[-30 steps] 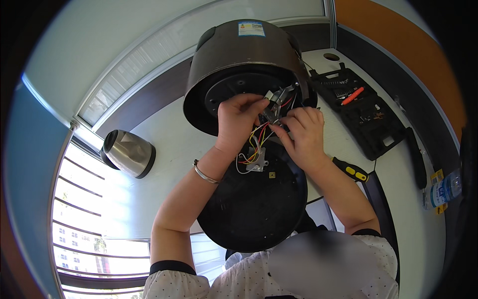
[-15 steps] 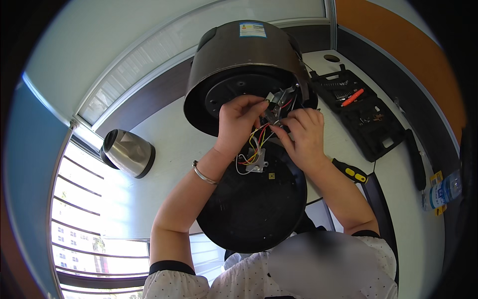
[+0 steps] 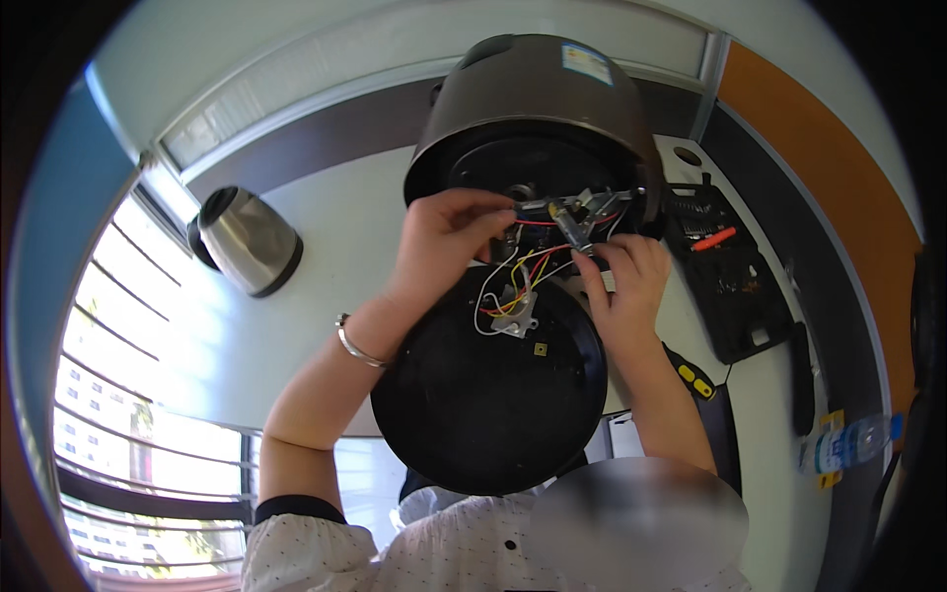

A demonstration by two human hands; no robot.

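Observation:
A dark grey cylindrical appliance housing (image 3: 533, 89) lies with its open underside facing me. Metal brackets and a tube-like part (image 3: 572, 229) hang inside it among red, yellow and white wires (image 3: 533, 266). My left hand (image 3: 444, 242) pinches something small at the opening, beside a red wire; its fingertips partly hide it. My right hand (image 3: 626, 286) has thumb and fingers closed round the lower end of the tube-like part. Below, a round black base plate (image 3: 473, 405) carries a metal plate (image 3: 511, 324) joined to the wires.
A steel kettle (image 3: 247, 242) stands left, near the window. To the right lie an open black toolkit (image 3: 740, 306) with a red-orange tool (image 3: 714, 239), a yellow-and-black handled tool (image 3: 691, 373) and a plastic bottle (image 3: 853, 444). Partition walls edge the desk.
The whole view has shifted and turned. My hands are farther apart, the left more leftward. The metal parts are more spread out, with a red wire now stretched across between my hands.

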